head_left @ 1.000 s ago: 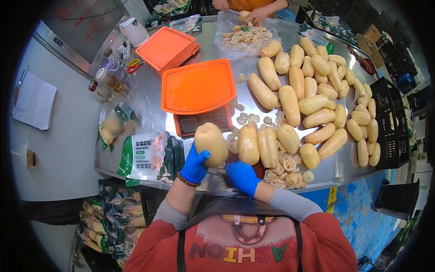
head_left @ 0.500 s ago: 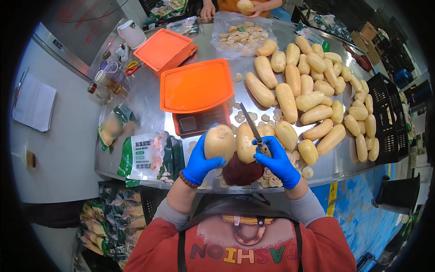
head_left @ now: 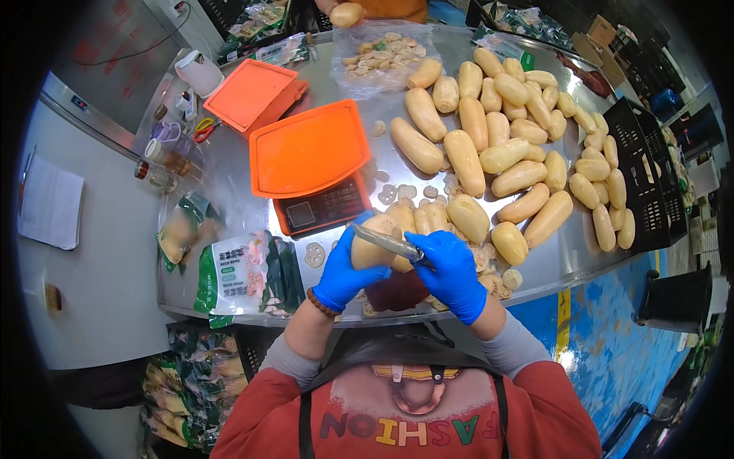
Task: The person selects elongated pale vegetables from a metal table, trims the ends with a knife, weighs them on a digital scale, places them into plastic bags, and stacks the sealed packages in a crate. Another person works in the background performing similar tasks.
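My left hand (head_left: 342, 268), in a blue glove, is closed around a peeled lotus root section (head_left: 367, 255). My right hand (head_left: 451, 277), gloved too, grips a knife (head_left: 388, 243) by its handle. The blade lies across the upper end of that root. Below the root, a dark red cloth or bag (head_left: 397, 292) sits at the table's near edge, partly hidden by my hands. Cut lotus root slices (head_left: 489, 281) surround it, and more root sections (head_left: 430, 219) lie just behind my hands.
An orange-topped scale (head_left: 310, 149) stands beyond my left hand, with a second orange scale (head_left: 251, 96) behind. Printed packets (head_left: 243, 275) lie left. Whole lotus roots (head_left: 501, 153) are heaped right, beside a black crate (head_left: 642, 176). Across the table, a person's hand holds a root (head_left: 346, 14).
The knife has swung from pointing away to lying across the root in my left hand. My right hand has moved left. The whole view has shifted slightly.
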### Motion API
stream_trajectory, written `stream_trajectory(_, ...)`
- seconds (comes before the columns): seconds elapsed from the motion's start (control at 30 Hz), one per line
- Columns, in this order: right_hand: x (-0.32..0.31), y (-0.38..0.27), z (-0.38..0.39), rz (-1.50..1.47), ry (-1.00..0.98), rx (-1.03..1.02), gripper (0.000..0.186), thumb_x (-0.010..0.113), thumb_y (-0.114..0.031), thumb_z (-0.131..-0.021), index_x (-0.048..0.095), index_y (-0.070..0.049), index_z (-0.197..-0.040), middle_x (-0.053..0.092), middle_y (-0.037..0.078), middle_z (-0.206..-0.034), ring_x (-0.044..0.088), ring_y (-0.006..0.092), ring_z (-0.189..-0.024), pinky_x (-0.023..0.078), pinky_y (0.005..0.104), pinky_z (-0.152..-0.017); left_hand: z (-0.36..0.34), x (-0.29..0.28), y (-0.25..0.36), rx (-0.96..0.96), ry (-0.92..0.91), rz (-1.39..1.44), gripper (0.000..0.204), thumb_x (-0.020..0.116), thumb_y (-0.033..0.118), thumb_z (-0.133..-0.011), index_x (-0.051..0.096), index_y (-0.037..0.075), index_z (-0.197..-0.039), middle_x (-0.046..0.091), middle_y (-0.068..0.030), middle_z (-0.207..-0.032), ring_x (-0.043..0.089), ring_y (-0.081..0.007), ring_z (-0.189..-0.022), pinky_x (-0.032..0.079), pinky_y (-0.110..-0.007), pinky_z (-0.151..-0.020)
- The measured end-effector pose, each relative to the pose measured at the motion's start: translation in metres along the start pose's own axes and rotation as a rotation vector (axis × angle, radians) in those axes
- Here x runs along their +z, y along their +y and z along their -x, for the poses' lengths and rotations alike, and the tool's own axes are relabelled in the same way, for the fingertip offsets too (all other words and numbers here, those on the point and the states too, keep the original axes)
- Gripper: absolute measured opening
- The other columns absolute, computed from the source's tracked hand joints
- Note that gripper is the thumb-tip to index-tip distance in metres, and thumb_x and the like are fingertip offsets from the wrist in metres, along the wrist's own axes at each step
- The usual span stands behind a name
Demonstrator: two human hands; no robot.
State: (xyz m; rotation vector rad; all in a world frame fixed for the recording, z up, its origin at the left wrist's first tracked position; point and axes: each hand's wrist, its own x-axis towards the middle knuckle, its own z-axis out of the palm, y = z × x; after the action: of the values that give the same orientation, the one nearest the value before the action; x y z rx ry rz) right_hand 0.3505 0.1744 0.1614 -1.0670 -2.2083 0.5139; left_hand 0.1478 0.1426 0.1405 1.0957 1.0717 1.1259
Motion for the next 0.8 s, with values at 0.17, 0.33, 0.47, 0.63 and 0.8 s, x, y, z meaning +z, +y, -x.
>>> stream_trajectory(0.17, -0.001, -0.003, 0.000, -0.017, -0.156, 0.067, 0.030, 0.064, -0.011, -0.072, 0.061, -0.011, -0.102, 0.059, 0.012, -0.077, 0.058, 0.0314, -0.068, 0.047, 0.0390, -0.058, -0.002, 0.005, 0.003, -0.011, 0.002, -0.065, 0.086, 0.077, 0.010, -0.064, 0.031, 0.005, -0.136, 0.047, -0.0115, -0.129, 0.047, -0.0222, -0.118, 0.041, -0.035, -0.096)
stream_trajectory(0.33, 0.006, 0.007, 0.000, 0.096, -0.190, 0.097, 0.025, 0.062, -0.012, -0.073, 0.061, -0.010, -0.098, 0.059, 0.013, -0.078, 0.059, 0.0321, -0.069, 0.047, 0.0394, -0.059, -0.003, 0.003, 0.001, -0.039, -0.012, -0.061, 0.086, 0.077, 0.010, -0.065, 0.031, 0.005, -0.137, 0.046, -0.0114, -0.129, 0.047, -0.0217, -0.118, 0.042, -0.034, -0.095)
stream_trajectory(0.47, 0.013, 0.016, -0.003, 0.088, -0.185, 0.087, 0.020, 0.059, -0.011, -0.075, 0.060, -0.008, -0.094, 0.061, 0.014, -0.079, 0.060, 0.0338, -0.070, 0.049, 0.0403, -0.060, -0.001, -0.002, -0.001, -0.024, -0.014, -0.018, 0.087, 0.079, 0.011, -0.063, 0.032, 0.005, -0.136, 0.045, -0.0107, -0.131, 0.046, -0.0219, -0.119, 0.040, -0.035, -0.097)
stream_trajectory(0.63, 0.012, 0.109, 0.021, 0.224, 0.118, 0.522, 0.015, 0.059, -0.012, -0.079, 0.059, -0.007, -0.093, 0.063, 0.015, -0.082, 0.061, 0.0338, -0.072, 0.049, 0.0406, -0.061, -0.001, -0.004, 0.022, 0.078, -0.077, 0.036, 0.091, 0.082, 0.011, -0.060, 0.033, 0.004, -0.136, 0.041, -0.0098, -0.134, 0.042, -0.0217, -0.122, 0.035, -0.035, -0.101)
stream_trajectory(0.8, 0.029, 0.061, 0.046, -0.014, -0.245, 0.204, 0.022, 0.061, -0.020, -0.078, 0.062, -0.010, -0.098, 0.062, 0.014, -0.083, 0.061, 0.0324, -0.074, 0.049, 0.0409, -0.063, -0.045, -0.060, 0.032, 0.353, 0.154, -0.456, 0.094, 0.086, 0.015, -0.055, 0.036, 0.002, -0.133, 0.044, -0.0137, -0.131, 0.046, -0.0250, -0.118, 0.037, -0.038, -0.100)
